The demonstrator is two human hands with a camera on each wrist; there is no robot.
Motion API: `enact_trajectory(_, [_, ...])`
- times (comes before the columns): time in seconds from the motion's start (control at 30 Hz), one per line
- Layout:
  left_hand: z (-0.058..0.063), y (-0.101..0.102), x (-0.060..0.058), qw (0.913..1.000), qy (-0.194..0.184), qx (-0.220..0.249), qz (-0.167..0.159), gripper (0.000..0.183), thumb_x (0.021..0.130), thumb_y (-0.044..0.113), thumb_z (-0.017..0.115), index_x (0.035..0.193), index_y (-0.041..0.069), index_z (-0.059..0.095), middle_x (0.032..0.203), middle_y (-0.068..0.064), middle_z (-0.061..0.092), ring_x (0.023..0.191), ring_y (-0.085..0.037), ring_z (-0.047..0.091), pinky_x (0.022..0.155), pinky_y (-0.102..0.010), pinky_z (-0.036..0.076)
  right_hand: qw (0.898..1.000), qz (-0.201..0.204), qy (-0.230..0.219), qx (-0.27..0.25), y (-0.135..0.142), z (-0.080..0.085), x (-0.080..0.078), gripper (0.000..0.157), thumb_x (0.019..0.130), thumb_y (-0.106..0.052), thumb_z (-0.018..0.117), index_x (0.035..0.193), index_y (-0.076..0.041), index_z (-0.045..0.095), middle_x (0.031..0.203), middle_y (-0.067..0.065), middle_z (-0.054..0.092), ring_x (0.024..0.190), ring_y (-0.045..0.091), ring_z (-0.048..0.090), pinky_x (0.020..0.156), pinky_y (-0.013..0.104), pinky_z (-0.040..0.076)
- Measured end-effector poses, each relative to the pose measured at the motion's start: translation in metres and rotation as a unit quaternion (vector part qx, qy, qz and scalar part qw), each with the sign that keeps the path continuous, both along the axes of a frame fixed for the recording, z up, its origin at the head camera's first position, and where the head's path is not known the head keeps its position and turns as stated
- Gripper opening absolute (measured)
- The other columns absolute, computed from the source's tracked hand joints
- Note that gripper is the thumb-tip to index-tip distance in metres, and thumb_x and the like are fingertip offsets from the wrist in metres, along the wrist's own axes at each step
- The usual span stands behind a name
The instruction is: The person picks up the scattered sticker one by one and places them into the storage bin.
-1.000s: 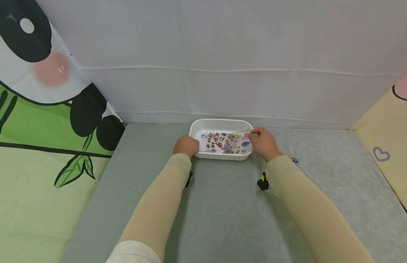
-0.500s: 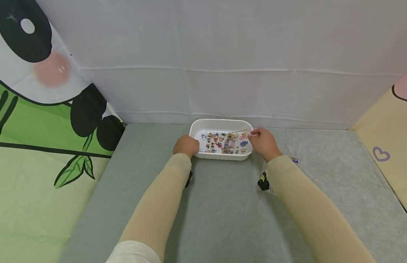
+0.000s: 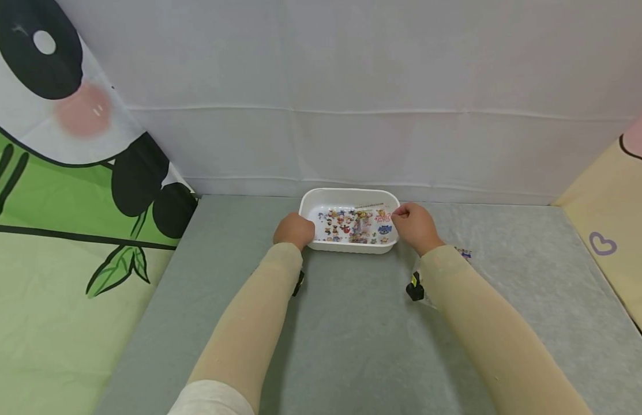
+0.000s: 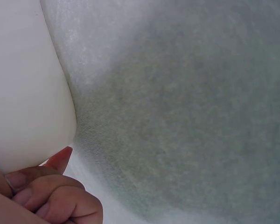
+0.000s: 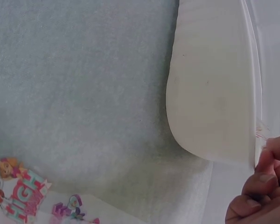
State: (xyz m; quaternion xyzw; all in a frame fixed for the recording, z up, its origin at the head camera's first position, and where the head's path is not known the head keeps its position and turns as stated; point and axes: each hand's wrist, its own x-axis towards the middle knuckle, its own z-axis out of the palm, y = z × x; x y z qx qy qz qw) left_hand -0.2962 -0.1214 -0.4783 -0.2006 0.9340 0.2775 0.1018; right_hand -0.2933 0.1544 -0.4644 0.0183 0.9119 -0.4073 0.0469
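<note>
A white plastic tray [image 3: 352, 248] stands at the back of the table, and colourful cartoon-print sticker sheets [image 3: 341, 222] lie in it. My left hand [image 3: 293, 230] grips the tray's left end; in the left wrist view its curled fingers [image 4: 60, 196] are at the tray's corner. At the right end, my right hand [image 3: 417, 228] pinches the edge of a clear sticker sheet [image 3: 384, 218] with red lettering, lying inside the rim. In the right wrist view, thumb and forefinger meet on that transparent edge [image 5: 261, 130], just past the tray's rim.
Beside my right forearm, partly hidden by it, lies another clear sheet [image 5: 25, 198] printed with "HIGH" and cartoon figures. The grey cloth-covered table [image 3: 346, 334] meets a white fabric backdrop [image 3: 352, 115] just behind the tray. Printed cartoon cloths hang at both sides.
The clear sheet in my right hand has shifted slightly left and turned a little inside the tray, showing more red lettering. Both hands and the tray stay nearly where they were.
</note>
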Motion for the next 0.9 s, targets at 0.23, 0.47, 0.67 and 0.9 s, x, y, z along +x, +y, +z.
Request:
enact_trajectory(0.23, [0.0,0.001,0.0,1.0,0.005,0.003,-0.005,0.033,0.099,0.019,0.049,0.114,-0.003,0.069,0.107,-0.015,0.07,0.086,-0.027,0.061,0.07,-0.04,0.051,1.0,0.005,0.004,0.002,-0.002,-0.002,-0.001,0.024,0.104,-0.019,0.054,0.112,0.0,0.066,0.108,0.017,0.065,0.097,0.031,0.057,0.085,0.044,0.047])
enact_trajectory(0.47, [0.001,0.001,0.001,0.9999,0.006,0.005,-0.007,0.032,0.099,0.018,0.048,0.113,-0.003,0.069,0.105,-0.015,0.069,0.085,-0.028,0.061,0.069,-0.04,0.05,1.0,-0.003,-0.001,0.0,-0.001,0.0,0.0,0.023,0.105,-0.019,0.055,0.112,0.0,0.066,0.108,0.017,0.064,0.097,0.031,0.057,0.084,0.043,0.048])
enact_trajectory(0.67, [0.003,0.001,0.002,0.9999,0.008,0.0,-0.007,0.033,0.098,0.018,0.049,0.115,-0.003,0.069,0.108,-0.015,0.069,0.087,-0.028,0.061,0.074,-0.042,0.052,1.0,-0.005,-0.005,0.0,0.006,0.001,0.003,0.023,0.105,-0.02,0.054,0.111,-0.001,0.065,0.104,0.016,0.063,0.091,0.029,0.056,0.076,0.039,0.048])
enact_trajectory(0.9, [0.003,0.0,0.001,0.9999,0.004,0.005,-0.008,0.034,0.098,0.018,0.048,0.115,-0.002,0.069,0.107,-0.015,0.069,0.086,-0.028,0.06,0.07,-0.04,0.05,1.0,0.011,0.012,0.013,0.032,0.011,0.016,0.026,0.105,-0.021,0.053,0.115,0.0,0.064,0.102,0.017,0.063,0.086,0.03,0.057,0.073,0.04,0.048])
